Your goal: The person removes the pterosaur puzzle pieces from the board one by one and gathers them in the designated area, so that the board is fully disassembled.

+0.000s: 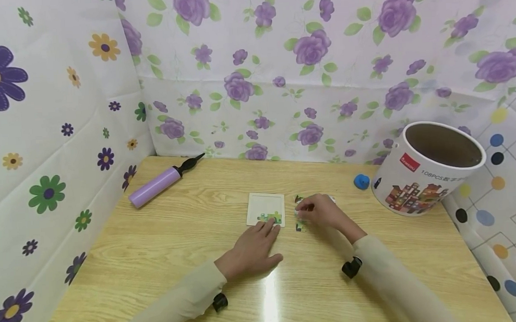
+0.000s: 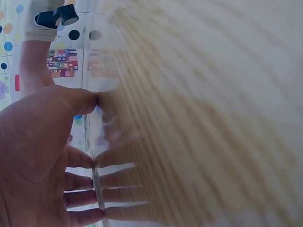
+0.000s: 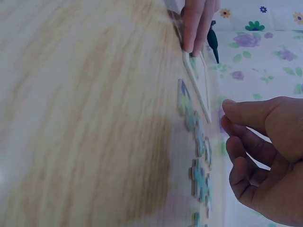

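A small white puzzle tray [image 1: 258,203] lies on the table, with green jigsaw pieces [image 1: 276,215] along its lower right. My left hand [image 1: 254,250] rests flat with extended fingers over the tray's near edge, fingertips by those pieces. Right of the tray, loose jigsaw pieces [image 1: 300,226] lie in a group, partly hidden under my right hand [image 1: 322,211]. In the right wrist view, that hand's thumb and bent index finger [image 3: 244,137] come close together, no piece showing between them. Green and blue pieces [image 3: 199,179] lie flat beside it.
A purple hand pump [image 1: 157,185] with a black nozzle lies at the back left. At the right stand a large white bucket [image 1: 415,188] with printed buildings and, beside it, a small blue toy [image 1: 361,181]. Flower-print cloth [image 1: 239,118] hangs behind the wooden table [image 1: 179,241].
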A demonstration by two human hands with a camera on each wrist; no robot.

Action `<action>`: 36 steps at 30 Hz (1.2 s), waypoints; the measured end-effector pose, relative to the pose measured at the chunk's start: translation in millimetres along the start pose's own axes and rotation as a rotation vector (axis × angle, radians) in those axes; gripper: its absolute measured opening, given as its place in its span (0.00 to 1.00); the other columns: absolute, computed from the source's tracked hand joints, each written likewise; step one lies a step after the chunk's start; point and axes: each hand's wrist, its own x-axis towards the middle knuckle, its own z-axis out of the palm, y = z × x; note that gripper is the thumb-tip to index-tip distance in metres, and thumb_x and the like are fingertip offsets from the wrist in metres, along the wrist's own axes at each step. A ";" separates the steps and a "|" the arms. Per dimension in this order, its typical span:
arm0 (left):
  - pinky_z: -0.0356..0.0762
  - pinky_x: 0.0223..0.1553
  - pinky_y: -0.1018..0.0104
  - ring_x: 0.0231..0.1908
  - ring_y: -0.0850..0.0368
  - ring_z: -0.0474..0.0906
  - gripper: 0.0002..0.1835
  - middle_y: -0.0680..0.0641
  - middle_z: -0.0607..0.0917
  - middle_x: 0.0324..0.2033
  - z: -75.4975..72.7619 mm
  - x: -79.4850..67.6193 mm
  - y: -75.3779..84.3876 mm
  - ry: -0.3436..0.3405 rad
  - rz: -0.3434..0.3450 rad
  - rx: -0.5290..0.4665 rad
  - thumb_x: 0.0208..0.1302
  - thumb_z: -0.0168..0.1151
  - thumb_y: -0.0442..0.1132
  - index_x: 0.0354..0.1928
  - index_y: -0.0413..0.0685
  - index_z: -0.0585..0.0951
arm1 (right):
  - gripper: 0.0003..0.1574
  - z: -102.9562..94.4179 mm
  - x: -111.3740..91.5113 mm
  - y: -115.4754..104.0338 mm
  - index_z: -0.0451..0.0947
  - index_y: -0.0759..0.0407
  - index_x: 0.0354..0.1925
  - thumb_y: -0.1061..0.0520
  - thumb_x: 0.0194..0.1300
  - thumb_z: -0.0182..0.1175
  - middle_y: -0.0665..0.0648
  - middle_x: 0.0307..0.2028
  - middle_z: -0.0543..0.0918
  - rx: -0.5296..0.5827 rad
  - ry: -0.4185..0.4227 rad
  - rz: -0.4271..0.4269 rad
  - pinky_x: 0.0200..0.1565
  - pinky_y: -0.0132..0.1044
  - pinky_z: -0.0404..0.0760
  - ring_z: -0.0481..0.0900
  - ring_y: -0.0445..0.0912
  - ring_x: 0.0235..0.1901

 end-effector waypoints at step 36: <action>0.61 0.72 0.51 0.76 0.47 0.58 0.39 0.44 0.60 0.78 2.3 -3.4 7.4 0.005 0.003 0.082 0.78 0.44 0.61 0.80 0.43 0.59 | 0.08 48.6 61.7 -42.9 0.91 0.51 0.44 0.54 0.69 0.68 0.47 0.40 0.87 -0.012 -0.163 -0.094 0.39 0.35 0.80 0.79 0.38 0.37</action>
